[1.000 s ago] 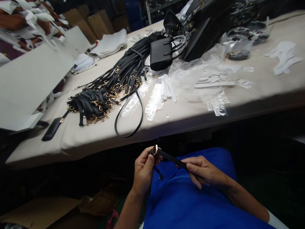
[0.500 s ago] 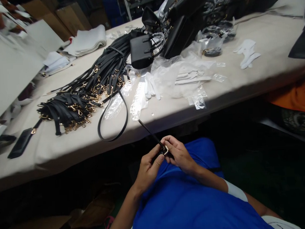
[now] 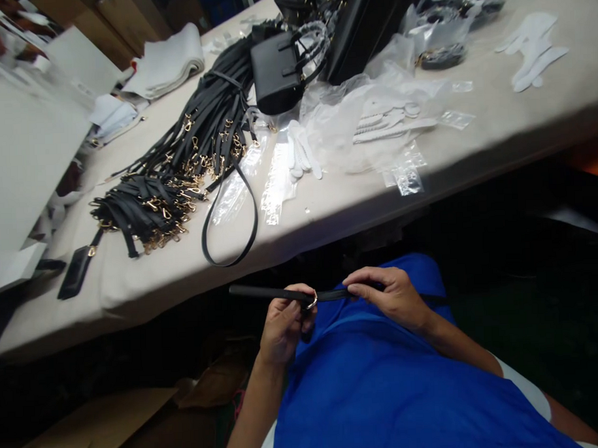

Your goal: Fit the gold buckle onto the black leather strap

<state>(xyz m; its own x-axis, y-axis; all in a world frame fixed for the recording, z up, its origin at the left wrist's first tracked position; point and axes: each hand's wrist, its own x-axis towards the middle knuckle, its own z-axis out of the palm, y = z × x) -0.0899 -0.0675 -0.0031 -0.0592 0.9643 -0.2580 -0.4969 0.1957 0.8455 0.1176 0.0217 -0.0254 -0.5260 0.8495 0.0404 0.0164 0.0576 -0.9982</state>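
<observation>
A black strap [image 3: 262, 291] with a gold-coloured buckle [image 3: 311, 302] stretches between my two hands, above my blue-covered lap [image 3: 383, 378]. My left hand [image 3: 283, 322] is closed on the strap right at the buckle, with one strap end sticking out to the left. Between thumb and fingers, my right hand [image 3: 392, 294] pinches the strap to the right of the buckle. The part of the strap under the right palm is hidden.
Along the table edge [image 3: 154, 288] lie a heap of black straps with gold clasps [image 3: 156, 206], a looped strap [image 3: 256, 219] and a black tag [image 3: 75, 271]. Behind are a small black handbag [image 3: 276, 71], plastic wrapping [image 3: 335, 131] and white cut pieces [image 3: 533, 49].
My hands have moved apart, the right one drawing the strap out to the right of the buckle. The strap end has swung down to nearly level. The view has shifted somewhat.
</observation>
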